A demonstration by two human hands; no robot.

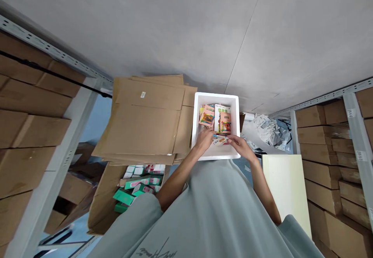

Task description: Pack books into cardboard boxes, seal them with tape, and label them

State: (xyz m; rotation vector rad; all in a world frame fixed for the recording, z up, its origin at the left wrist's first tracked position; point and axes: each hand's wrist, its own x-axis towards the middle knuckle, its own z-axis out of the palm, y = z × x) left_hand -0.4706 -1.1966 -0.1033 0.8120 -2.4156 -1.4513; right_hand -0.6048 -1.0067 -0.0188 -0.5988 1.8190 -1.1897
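A white foam box [196, 124] stands in front of me with several small booklets inside. A pinkish booklet [207, 115] leans at its left, and another pink booklet [225, 122] lies over a white book with green characters [222, 109]. Over the near part of the box, my left hand [205, 138] and my right hand [239, 144] pinch the two ends of a small, light-coloured printed booklet [220, 140]. My fingers are closed at its edges, and its cover is too small to read.
Flattened cardboard sheets [145, 122] are stacked left of the foam box, above an open carton [101, 201] of green and white packages. Shelves of brown cartons [317, 145] flank both sides. Crumpled white paper [266, 129] and a pale board [287, 188] are at right.
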